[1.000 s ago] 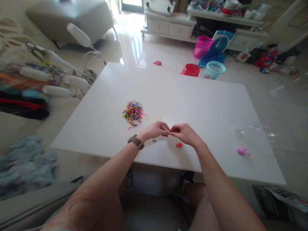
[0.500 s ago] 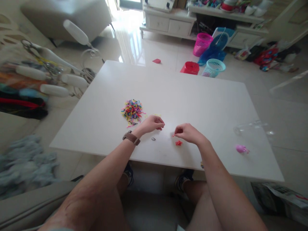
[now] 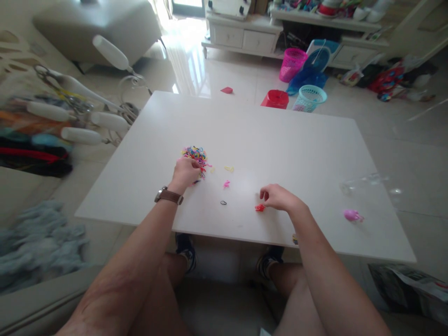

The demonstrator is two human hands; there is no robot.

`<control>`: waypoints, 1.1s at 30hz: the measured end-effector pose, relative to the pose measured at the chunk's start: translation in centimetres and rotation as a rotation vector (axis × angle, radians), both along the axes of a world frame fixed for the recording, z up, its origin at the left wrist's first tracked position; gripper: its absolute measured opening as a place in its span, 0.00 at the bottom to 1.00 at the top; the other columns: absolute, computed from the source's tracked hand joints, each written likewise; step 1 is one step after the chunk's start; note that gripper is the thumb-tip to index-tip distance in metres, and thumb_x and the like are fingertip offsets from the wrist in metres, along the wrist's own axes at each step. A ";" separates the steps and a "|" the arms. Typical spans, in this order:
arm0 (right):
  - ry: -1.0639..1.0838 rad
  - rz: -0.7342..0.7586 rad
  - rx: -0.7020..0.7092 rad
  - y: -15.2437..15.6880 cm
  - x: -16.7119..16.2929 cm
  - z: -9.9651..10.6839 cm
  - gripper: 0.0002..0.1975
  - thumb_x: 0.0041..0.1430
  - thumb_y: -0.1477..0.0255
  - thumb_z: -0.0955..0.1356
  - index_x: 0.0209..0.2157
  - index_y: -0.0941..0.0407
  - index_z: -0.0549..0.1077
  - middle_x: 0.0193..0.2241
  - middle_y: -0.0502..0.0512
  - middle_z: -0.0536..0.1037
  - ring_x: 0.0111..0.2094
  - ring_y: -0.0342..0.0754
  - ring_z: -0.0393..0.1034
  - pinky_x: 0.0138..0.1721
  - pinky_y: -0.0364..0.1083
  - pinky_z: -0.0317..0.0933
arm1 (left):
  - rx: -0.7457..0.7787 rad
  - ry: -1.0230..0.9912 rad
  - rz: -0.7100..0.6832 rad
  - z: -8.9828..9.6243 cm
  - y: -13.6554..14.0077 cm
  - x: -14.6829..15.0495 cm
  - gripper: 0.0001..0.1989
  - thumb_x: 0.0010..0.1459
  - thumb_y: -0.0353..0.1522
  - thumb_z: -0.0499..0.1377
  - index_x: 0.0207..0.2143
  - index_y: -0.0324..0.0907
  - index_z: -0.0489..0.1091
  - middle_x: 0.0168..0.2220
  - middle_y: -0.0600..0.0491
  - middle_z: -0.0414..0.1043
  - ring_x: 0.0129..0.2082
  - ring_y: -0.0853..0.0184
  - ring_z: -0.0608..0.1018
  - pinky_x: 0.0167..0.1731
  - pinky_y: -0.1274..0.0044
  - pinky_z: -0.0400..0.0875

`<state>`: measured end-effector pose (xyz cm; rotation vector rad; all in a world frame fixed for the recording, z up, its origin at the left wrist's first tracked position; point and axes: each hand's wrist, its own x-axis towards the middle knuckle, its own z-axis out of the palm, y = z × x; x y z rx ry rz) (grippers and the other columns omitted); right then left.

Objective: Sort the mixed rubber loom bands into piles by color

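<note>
- Bright tiled floor (image 3: 189,65) and a white cabinet (image 3: 259,42) back a white table (image 3: 280,140), where a seated person works bare-handed over small colored bands.
- Half a second ago the left hand (image 3: 186,173) hung near the table's middle; now it reaches into the multicolored pile (image 3: 196,154), covering its near-left part.
- A pink cluster (image 3: 227,184) now shows on the tabletop, close to where that hand had been, between a yellow band (image 3: 228,169) and a dark band (image 3: 223,203).
- Half a second ago the right hand (image 3: 278,197) pinched a small reddish band; now its curled fingers hang just beside the red cluster (image 3: 259,208).
- Whether the right fingertips hold anything, or touch the cluster, cannot be told.
- Left fingertips are bent down at the pile; whether they are clamped on a band cannot be made out.
- Partly hidden by the right forearm, a small yellowish object (image 3: 295,239) sits at the table's near edge.
- Blur obscures a clear object (image 3: 362,183) at right, beyond a purple item (image 3: 353,215).
</note>
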<state>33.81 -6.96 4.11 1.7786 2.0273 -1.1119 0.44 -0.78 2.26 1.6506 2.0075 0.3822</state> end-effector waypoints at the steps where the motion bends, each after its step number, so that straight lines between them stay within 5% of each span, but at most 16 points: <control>1: -0.004 -0.007 0.023 0.0 -0.1 0.0 0.12 0.47 0.80 0.74 0.37 0.58 0.80 0.33 0.53 0.81 0.31 0.44 0.71 0.31 0.40 0.60 | -0.011 -0.004 -0.040 -0.4 0.0 0.0 0.11 0.49 0.26 0.61 0.33 0.39 0.82 0.35 0.47 0.82 0.38 0.60 0.80 0.39 0.75 0.72; 8: 0.047 -0.024 0.075 0.0 -0.5 0.2 0.16 0.48 0.84 0.69 0.40 0.57 0.79 0.34 0.52 0.80 0.31 0.42 0.71 0.32 0.39 0.59 | -0.020 0.116 -0.280 -2.1 -0.3 0.1 0.11 0.49 0.23 0.61 0.33 0.41 0.80 0.38 0.47 0.81 0.40 0.60 0.79 0.43 0.75 0.71; 17: 0.054 -0.018 0.060 0.0 -0.8 0.6 0.16 0.50 0.82 0.69 0.41 0.57 0.79 0.35 0.52 0.80 0.32 0.43 0.71 0.32 0.40 0.59 | -0.045 0.256 -0.287 -2.3 -0.5 -0.2 0.02 0.54 0.29 0.62 0.31 0.42 0.76 0.44 0.46 0.74 0.41 0.60 0.76 0.42 0.74 0.71; 22: 0.061 -0.026 0.067 -0.1 -0.8 0.8 0.14 0.52 0.81 0.70 0.41 0.57 0.79 0.35 0.53 0.80 0.32 0.43 0.71 0.33 0.40 0.59 | 0.064 0.208 -0.198 -1.7 -0.1 0.5 0.03 0.57 0.28 0.60 0.33 0.40 0.75 0.49 0.42 0.71 0.46 0.57 0.76 0.50 0.70 0.71; 25: 0.055 -0.020 0.074 -0.1 -1.0 0.8 0.13 0.53 0.79 0.70 0.41 0.56 0.78 0.35 0.52 0.80 0.32 0.43 0.71 0.33 0.40 0.59 | 0.092 0.052 -0.160 -1.2 0.1 1.1 0.02 0.56 0.27 0.60 0.32 0.40 0.74 0.43 0.44 0.76 0.45 0.58 0.78 0.49 0.70 0.72; 29: 0.069 -0.026 0.133 0.0 -1.3 1.0 0.10 0.56 0.77 0.70 0.40 0.56 0.78 0.35 0.52 0.81 0.32 0.44 0.71 0.34 0.41 0.59 | -0.060 -0.418 -0.190 -0.6 0.0 2.3 0.03 0.56 0.30 0.63 0.30 0.39 0.73 0.28 0.50 0.76 0.30 0.65 0.78 0.36 0.74 0.72; 33: 0.153 -0.050 0.262 0.0 -2.0 1.1 0.06 0.58 0.76 0.69 0.38 0.56 0.78 0.33 0.52 0.81 0.32 0.44 0.72 0.35 0.42 0.60 | -0.165 -0.768 -0.242 -0.1 -0.6 3.5 0.09 0.51 0.34 0.69 0.31 0.37 0.76 0.27 0.50 0.78 0.30 0.68 0.78 0.35 0.76 0.72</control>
